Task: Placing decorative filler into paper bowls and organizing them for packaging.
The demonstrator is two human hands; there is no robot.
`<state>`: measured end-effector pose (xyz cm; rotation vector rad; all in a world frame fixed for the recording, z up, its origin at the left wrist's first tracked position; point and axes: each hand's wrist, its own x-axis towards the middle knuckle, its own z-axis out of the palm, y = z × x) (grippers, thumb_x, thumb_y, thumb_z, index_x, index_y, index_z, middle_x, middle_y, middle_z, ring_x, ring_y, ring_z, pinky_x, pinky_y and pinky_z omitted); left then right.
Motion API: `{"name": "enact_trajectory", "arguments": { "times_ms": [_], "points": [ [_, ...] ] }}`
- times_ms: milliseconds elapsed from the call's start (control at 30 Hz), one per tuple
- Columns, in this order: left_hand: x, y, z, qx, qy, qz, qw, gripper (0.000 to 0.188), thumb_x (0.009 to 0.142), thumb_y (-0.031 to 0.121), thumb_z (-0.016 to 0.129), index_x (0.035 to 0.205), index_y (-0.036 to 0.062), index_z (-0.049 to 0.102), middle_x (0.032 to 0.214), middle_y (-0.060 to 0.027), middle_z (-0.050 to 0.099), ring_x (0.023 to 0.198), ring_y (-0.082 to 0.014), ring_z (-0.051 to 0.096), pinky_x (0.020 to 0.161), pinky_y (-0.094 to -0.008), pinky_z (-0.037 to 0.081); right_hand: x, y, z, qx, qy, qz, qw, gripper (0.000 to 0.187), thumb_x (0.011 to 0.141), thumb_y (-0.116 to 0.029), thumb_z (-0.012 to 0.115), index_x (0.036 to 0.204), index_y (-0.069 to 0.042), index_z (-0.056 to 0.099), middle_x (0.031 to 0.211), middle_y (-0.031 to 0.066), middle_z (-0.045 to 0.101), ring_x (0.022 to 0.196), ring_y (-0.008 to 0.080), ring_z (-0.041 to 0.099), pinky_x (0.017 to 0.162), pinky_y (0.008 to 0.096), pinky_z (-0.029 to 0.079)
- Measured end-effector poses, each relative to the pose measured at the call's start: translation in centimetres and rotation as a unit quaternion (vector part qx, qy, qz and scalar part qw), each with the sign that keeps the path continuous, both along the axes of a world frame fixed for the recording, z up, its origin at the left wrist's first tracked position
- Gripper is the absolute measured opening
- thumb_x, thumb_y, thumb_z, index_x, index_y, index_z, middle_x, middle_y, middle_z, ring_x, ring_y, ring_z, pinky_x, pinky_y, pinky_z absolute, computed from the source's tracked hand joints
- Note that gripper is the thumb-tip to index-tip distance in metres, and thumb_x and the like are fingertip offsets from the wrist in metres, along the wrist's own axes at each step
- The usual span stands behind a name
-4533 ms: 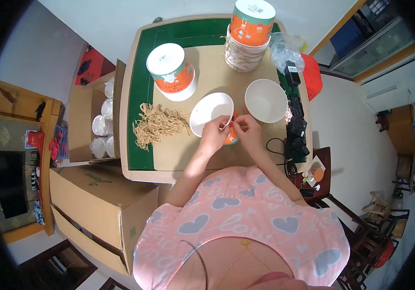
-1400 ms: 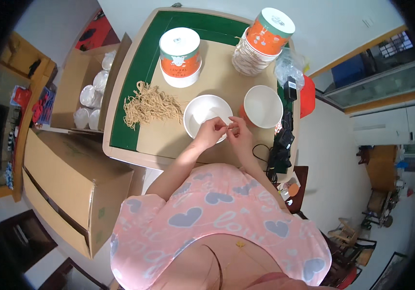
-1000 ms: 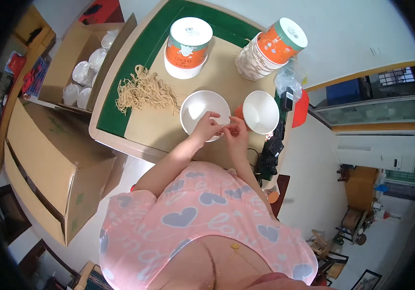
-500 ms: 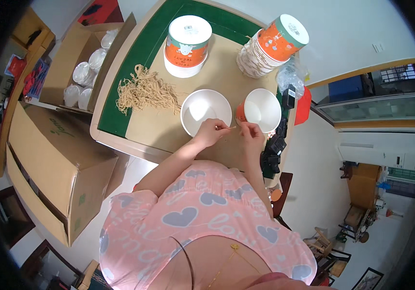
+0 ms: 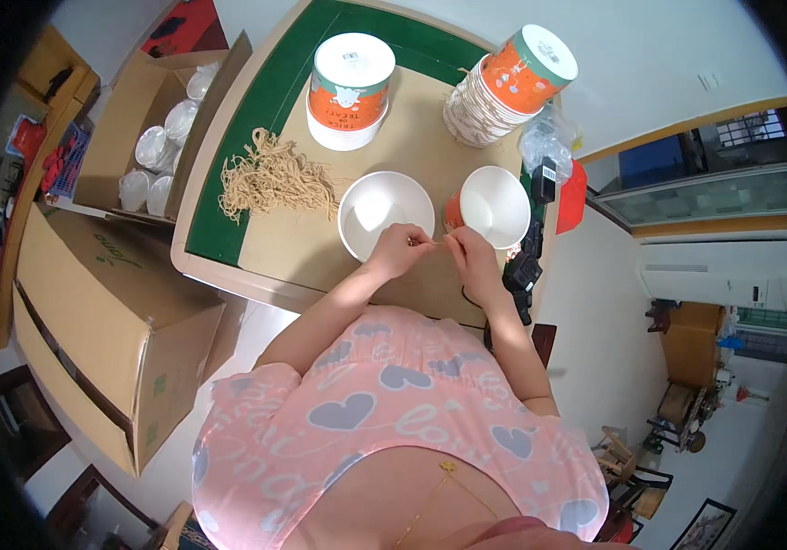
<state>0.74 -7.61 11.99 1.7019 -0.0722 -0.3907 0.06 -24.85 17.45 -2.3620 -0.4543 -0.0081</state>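
Over the near side of the table, my left hand (image 5: 399, 250) and my right hand (image 5: 474, 260) are pinched close together. Between their fingertips runs a short, thin piece of tan cord (image 5: 439, 244), mostly hidden by the fingers. Just beyond my left hand stands an upright white paper bucket (image 5: 382, 197). A second paper bucket (image 5: 496, 203), white inside and orange outside, leans beside and beyond my right hand. To the left lies a tangled heap of tan cords (image 5: 274, 180).
Upside-down orange and green paper buckets are stacked at the table's back left (image 5: 349, 103) and back right (image 5: 504, 90). A clear plastic bag (image 5: 548, 142) and black devices (image 5: 524, 270) line the right edge. Cardboard boxes (image 5: 127, 312) stand left of the table, one holding wrapped white stacks.
My right hand has moved slightly left and turned, its fingertips now nearer my left hand's. Less cord shows between them. The view has shifted a little.
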Motion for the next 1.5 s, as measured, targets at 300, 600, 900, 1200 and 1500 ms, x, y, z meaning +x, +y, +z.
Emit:
{"name": "enact_trajectory", "arguments": {
  "times_ms": [300, 600, 900, 1200, 1500],
  "points": [
    [0.1, 0.3, -0.6, 0.009, -0.008, 0.010, 1.000, 0.016, 0.074, 0.016, 0.068, 0.081, 0.0013, 0.068, 0.071, -0.0111, 0.066, 0.066, -0.0178, 0.062, 0.063, -0.0295, 0.049, -0.4, 0.4, 1.1, 0.083, 0.116, -0.043, 0.989, 0.006, 0.086, -0.006, 0.058, 0.090, -0.001, 0.057, 0.076, 0.0065, 0.055, 0.068, 0.0129, 0.052, 0.062, 0.0250, 0.043],
    [-0.2, 0.3, 0.0, 0.011, -0.012, -0.010, 1.000, 0.016, 0.079, 0.016, 0.067, 0.081, -0.0003, 0.067, 0.071, -0.0056, 0.064, 0.063, -0.0093, 0.056, 0.059, -0.0247, 0.046, -0.7, 0.1, -0.7, 0.050, 0.055, -0.025, 0.997, 0.008, 0.085, -0.007, 0.060, 0.088, 0.000, 0.058, 0.072, 0.0050, 0.054, 0.063, 0.0112, 0.049, 0.058, 0.0241, 0.041],
    [1.3, 1.1, 2.4, -0.221, 0.121, 0.048, 0.966, 0.027, 0.091, 0.013, 0.049, 0.117, 0.0073, 0.050, 0.065, -0.0017, 0.055, 0.059, -0.0069, 0.053, 0.048, -0.0179, 0.036, -0.6, 2.1, -3.7, 0.094, 0.014, -0.047, 0.994, 0.006, 0.082, -0.005, 0.062, 0.086, -0.001, 0.060, 0.073, 0.0049, 0.056, 0.062, 0.0096, 0.050, 0.056, 0.0230, 0.041],
    [2.9, 1.6, -2.6, -0.003, 0.193, -0.024, 0.981, 0.031, 0.090, 0.029, 0.052, 0.081, 0.0019, 0.064, 0.055, -0.0039, 0.056, 0.042, -0.0113, 0.047, 0.041, -0.0234, 0.037, -0.6, 2.9, -5.0, 0.109, 0.022, -0.107, 0.988, 0.009, 0.078, -0.005, 0.065, 0.085, -0.003, 0.060, 0.084, 0.0070, 0.059, 0.062, 0.0154, 0.057, 0.056, 0.0273, 0.046],
    [4.1, 2.3, -2.2, -0.071, 0.389, -0.076, 0.915, 0.031, 0.087, 0.031, 0.059, 0.073, 0.0028, 0.057, 0.050, 0.0044, 0.032, 0.035, -0.0054, 0.029, 0.032, -0.0231, 0.020, -1.4, 3.8, -4.0, 0.076, -0.026, -0.061, 0.995, 0.008, 0.078, -0.007, 0.065, 0.085, -0.005, 0.061, 0.091, 0.0086, 0.057, 0.066, 0.0200, 0.060, 0.058, 0.0291, 0.050]
  ]
}}
